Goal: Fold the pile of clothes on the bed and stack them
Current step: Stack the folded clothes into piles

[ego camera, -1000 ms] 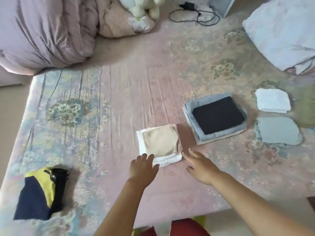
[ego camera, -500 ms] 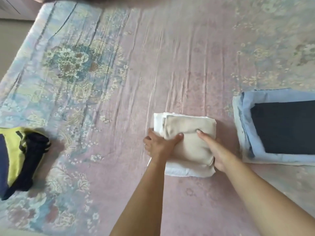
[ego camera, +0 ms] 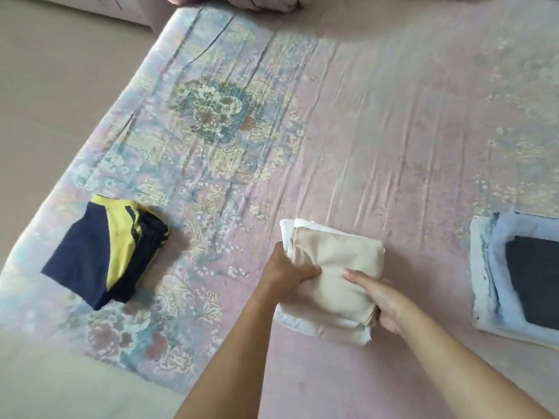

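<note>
The bed (ego camera: 363, 122) fills most of the view and is covered by a wrinkled pink sheet with a floral print; all positions below are given relative to the beige-and-white stack. A bunched pink quilt (ego camera: 242, 3) lies at the far edge of the bed, well beyond the stack and only partly in view. To the right of the stack, apart from it and cut by the frame edge, lies a folded pale-blue pile (ego camera: 487, 276) with a dark folded garment (ego camera: 535, 282) on top. To the left of the stack, well apart and near the bed's edge, lies a folded navy-and-yellow garment (ego camera: 99, 252). The beige-and-white stack (ego camera: 332, 285) consists of a folded beige piece resting on folded white cloth, and it sits on the near central part of the sheet; whether its near edge is raised off the sheet cannot be determined. The left hand (ego camera: 287, 275) grips the left side of the stack, thumb on the beige top, fingers curled under the edge and hidden. The right hand (ego camera: 384, 303) grips the right near corner of the stack, thumb pressed flat on the beige surface, remaining fingers wrapped around the side and mostly out of sight.
</note>
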A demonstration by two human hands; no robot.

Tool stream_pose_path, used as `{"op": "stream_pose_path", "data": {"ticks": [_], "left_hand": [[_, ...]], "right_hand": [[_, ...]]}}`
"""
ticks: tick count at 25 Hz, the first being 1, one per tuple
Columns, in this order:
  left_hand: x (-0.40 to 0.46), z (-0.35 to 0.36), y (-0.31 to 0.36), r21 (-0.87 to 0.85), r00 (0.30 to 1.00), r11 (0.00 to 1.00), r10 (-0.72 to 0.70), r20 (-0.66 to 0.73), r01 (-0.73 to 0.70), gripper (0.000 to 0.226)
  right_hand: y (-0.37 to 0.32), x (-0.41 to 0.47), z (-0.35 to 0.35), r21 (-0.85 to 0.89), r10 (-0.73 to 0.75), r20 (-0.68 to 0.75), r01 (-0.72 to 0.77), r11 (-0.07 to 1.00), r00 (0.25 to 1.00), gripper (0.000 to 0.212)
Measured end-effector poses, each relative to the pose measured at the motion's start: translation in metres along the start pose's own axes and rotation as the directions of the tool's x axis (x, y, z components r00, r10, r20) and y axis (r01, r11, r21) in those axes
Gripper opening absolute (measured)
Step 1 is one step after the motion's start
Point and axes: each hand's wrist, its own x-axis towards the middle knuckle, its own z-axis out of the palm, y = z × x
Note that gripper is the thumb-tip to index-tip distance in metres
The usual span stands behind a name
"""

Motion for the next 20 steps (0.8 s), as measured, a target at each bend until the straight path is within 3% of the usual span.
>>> {"op": "stream_pose_path", "data": {"ticks": [6, 9, 11, 12, 13, 14, 15, 16, 17, 18, 20], "left_hand": [[-0.027, -0.174, -0.051, -0.048, 0.979, 0.998, 0.019, -0.205, -0.029, 0.06], [-0.026, -0.199, -0.074, 0.259, 0.957, 0.959, -0.039, -0.286, 0.116, 0.058], [-0.034, -0.202, -0.087, 0.478, 0.913, 0.877, 0.236, -0.334, -0.052, 0.053], [-0.037, -0.206, -0.094, 0.584, 0.843, 0.797, 0.413, -0.344, -0.153, 0.051], [-0.037, -0.217, -0.104, 0.677, 0.747, 0.712, 0.55, -0.374, -0.185, 0.052], [-0.035, -0.231, -0.115, 0.759, 0.677, 0.635, 0.623, -0.391, -0.146, 0.057], [-0.033, -0.245, -0.123, 0.804, 0.709, 0.59, 0.596, -0.377, -0.068, 0.066], [-0.03, -0.259, -0.13, 0.82, 0.798, 0.572, 0.485, -0.357, 0.018, 0.077], [-0.024, -0.271, -0.139, 0.835, 0.889, 0.543, 0.335, -0.312, 0.089, 0.087], [-0.017, -0.277, -0.149, 0.86, 0.936, 0.496, 0.229, -0.267, 0.124, 0.095], [-0.006, -0.278, -0.161, 0.901, 0.957, 0.41, 0.176, -0.229, 0.14, 0.109]], "right_hand": [[0.004, -0.035, 0.18, 0.018, -0.093, 0.095, 0.092, 0.996, 0.991, 0.05], [0.021, -0.038, 0.233, -0.173, -0.182, -0.016, 0.176, 0.969, 0.983, 0.063], [0.029, -0.043, 0.249, -0.443, -0.25, -0.116, 0.175, 0.879, 0.961, 0.085], [0.031, -0.049, 0.251, -0.635, -0.356, -0.182, 0.167, 0.754, 0.916, 0.095], [0.032, -0.052, 0.253, -0.822, -0.546, -0.18, 0.18, 0.54, 0.818, 0.1], [0.034, -0.054, 0.254, -0.937, -0.749, -0.058, 0.223, 0.269, 0.661, 0.096], [0.036, -0.055, 0.255, -0.966, -0.859, 0.145, 0.258, -0.016, 0.491, 0.087], [0.039, -0.056, 0.258, -0.924, -0.862, 0.35, 0.285, -0.254, 0.367, 0.076], [0.042, -0.057, 0.262, -0.859, -0.804, 0.497, 0.321, -0.4, 0.328, 0.067], [0.044, -0.056, 0.265, -0.826, -0.736, 0.557, 0.345, -0.445, 0.385, 0.059], [0.04, -0.055, 0.271, -0.839, -0.56, 0.531, 0.304, -0.451, 0.636, 0.06]]}}
